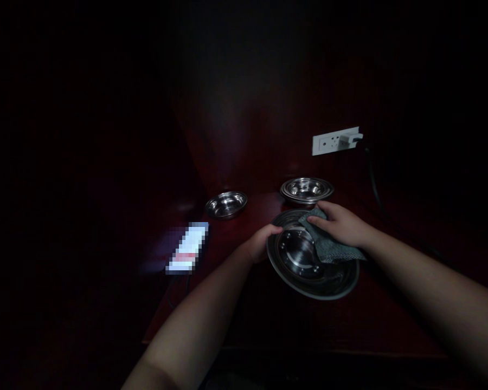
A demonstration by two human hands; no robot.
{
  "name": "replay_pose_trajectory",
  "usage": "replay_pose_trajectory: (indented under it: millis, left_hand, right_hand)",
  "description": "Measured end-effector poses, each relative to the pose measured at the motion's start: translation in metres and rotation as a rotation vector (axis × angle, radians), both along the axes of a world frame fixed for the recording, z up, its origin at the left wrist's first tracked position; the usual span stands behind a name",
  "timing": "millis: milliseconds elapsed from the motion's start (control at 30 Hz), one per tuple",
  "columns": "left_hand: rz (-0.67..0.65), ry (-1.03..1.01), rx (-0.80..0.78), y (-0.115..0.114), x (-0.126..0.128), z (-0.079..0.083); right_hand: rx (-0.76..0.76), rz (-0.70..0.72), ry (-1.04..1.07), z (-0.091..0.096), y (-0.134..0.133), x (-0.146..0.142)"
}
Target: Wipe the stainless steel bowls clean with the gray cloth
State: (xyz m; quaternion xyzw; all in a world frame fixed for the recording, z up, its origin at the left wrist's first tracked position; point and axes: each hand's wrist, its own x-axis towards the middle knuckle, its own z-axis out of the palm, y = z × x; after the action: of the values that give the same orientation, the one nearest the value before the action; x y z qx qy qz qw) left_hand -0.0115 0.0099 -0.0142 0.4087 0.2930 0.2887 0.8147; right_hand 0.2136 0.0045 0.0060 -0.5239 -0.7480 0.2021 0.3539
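A shiny metal bowl [299,250] is tilted toward me above the dark red table. My left hand [264,241] grips its left rim, thumb on the inside and the other fingers hidden behind. In my right hand [341,223] is a grey-green cloth [329,246], pressed against the upper right part of the bowl's inside. Behind the bowl stands a small stack of metal bowls [307,189]. Another metal bowl [226,205] sits by itself farther left.
A lit phone [189,248], its screen blurred, lies on the left of the table [244,319], with a cable near it. On the back wall is a white socket panel [327,143] with a plugged-in charger [351,138] and a dark cord [373,181]. The surroundings are very dark.
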Motion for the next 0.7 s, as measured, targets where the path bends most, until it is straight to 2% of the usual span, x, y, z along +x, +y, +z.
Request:
replay_pose_trajectory:
  millis: [467,700]
  left_hand:
    - [0.008,0.000,0.062,-0.0018,0.0050,0.0034]
    - [0.012,0.010,0.031,-0.0007,0.0045,0.0026]
  right_hand:
    - [-0.029,0.014,0.005,-0.0013,0.0021,0.0016]
    - [-0.014,-0.006,-0.012,-0.0002,0.0008,0.0013]
